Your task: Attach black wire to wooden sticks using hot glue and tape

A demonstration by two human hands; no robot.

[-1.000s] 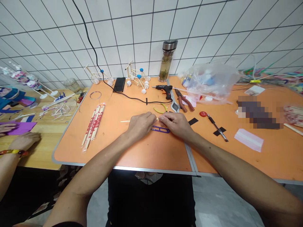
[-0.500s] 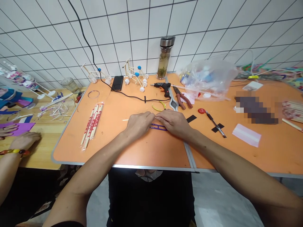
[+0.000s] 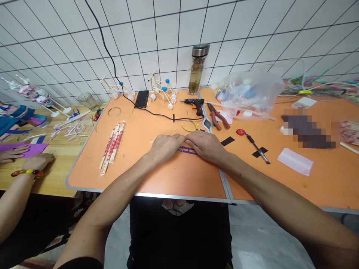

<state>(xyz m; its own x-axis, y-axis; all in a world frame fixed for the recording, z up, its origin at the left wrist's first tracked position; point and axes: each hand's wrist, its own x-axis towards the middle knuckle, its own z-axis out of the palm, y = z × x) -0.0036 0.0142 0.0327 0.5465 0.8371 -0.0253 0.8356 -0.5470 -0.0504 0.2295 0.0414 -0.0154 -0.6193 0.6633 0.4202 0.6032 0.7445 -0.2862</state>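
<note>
My left hand and my right hand rest knuckles-up on the orange table, fingertips meeting at the middle. Both are closed in a pinch on a thin wooden stick, of which only a short pale end shows left of my left hand. Purple snips lie flat on the table just under the two hands, partly covered by my right hand.
Packs of wrapped chopsticks lie at the left. Behind my hands are a glue gun, pliers, a phone, stick models, a glass bottle and a plastic bag. Another person's hands work at the neighbouring wooden table.
My hands have closed in on each other, so less of the stick shows on the left. The purple snips are more covered. The neighbour's hand shifted slightly.
</note>
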